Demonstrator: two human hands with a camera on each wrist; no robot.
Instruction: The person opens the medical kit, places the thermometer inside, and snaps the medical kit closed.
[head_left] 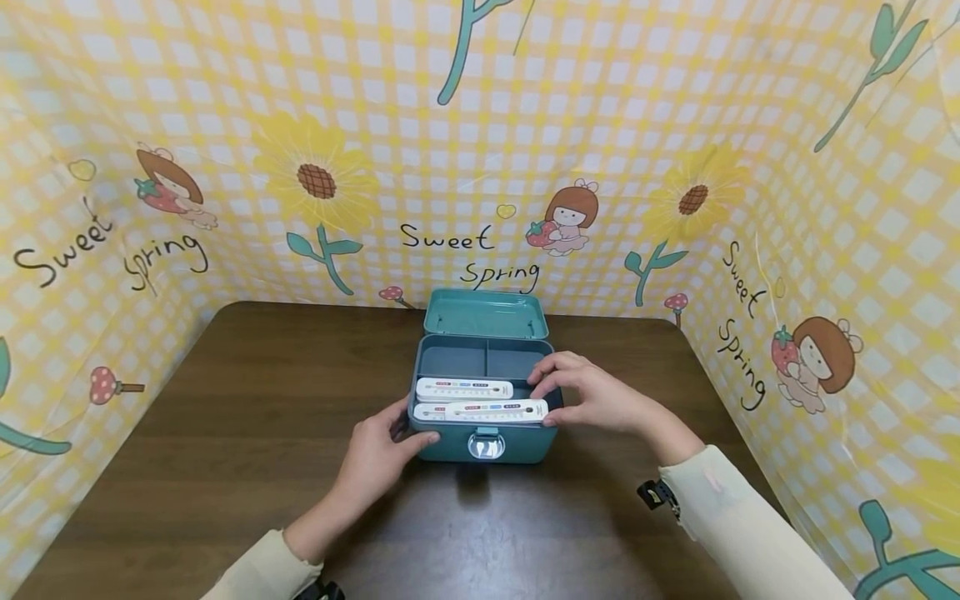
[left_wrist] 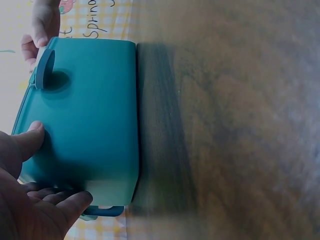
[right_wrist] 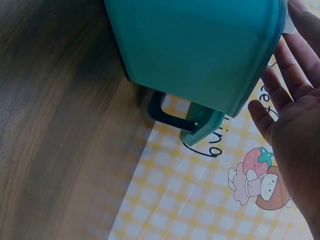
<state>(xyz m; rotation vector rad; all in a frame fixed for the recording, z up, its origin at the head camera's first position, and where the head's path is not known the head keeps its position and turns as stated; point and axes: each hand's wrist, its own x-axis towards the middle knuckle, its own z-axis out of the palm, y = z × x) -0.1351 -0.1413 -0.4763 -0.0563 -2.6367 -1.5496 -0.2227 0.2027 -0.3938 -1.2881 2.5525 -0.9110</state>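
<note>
A teal storage box (head_left: 480,446) stands with its lid (head_left: 486,315) raised at the back and a clear latch (head_left: 486,447) on its front. My left hand (head_left: 378,454) holds the front left corner, thumb on the front wall and fingers along the side. White strip thermometers lie across the box's front part: one behind (head_left: 465,389), and in front a long one (head_left: 495,411) overlapping another (head_left: 429,412). My right hand (head_left: 592,396) pinches the right end of the long front thermometer, its other fingers over the box's right rim.
Behind the thermometers, the box has an inner tray with a divider (head_left: 486,360). The box sits on a dark wooden table (head_left: 247,433). A yellow checked cloth (head_left: 420,167) printed with flowers and figures surrounds the table's back and sides.
</note>
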